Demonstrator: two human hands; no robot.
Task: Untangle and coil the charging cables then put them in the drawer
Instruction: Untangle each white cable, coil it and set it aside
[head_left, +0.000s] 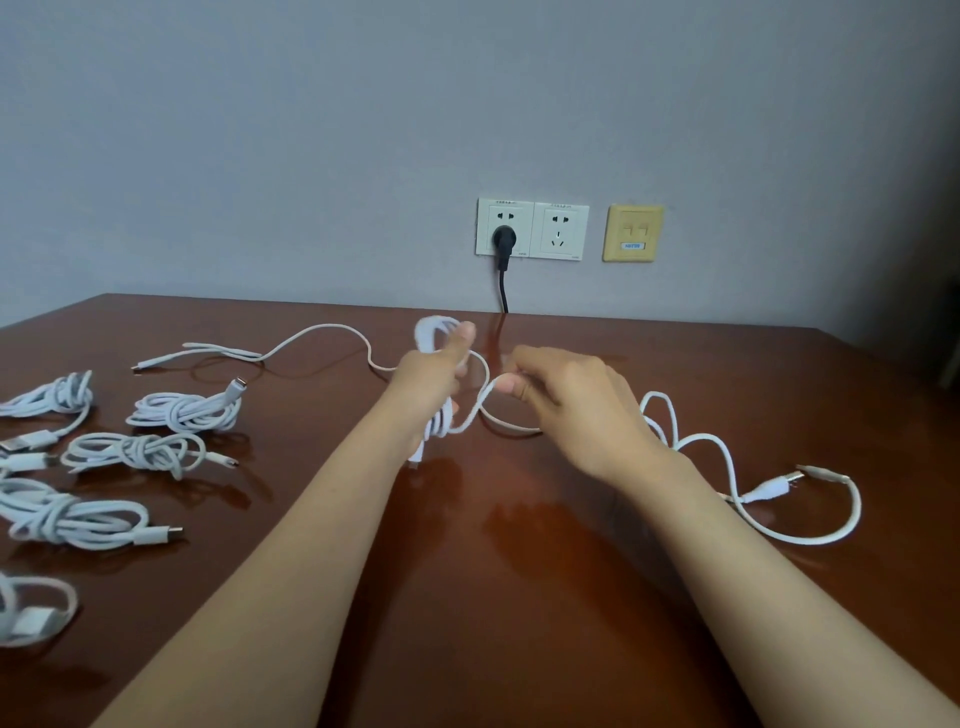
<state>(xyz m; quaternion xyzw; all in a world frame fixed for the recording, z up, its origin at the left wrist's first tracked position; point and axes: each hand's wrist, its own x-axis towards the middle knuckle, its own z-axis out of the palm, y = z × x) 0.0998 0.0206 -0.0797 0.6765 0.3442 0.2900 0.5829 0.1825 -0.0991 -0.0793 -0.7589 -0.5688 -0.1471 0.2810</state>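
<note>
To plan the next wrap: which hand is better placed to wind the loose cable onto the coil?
Right. The right hand pinches the loose strand; the left hand is busy gripping the coil.

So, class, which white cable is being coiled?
The cable looped in the left hand, its strand pinched by the right hand; other bundles lie untouched.

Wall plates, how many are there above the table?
3, in a row on the wall: the left socket, with a black plug in it; the middle socket, right beside it; the yellow plate, apart at the right. None looks hidden.
</note>
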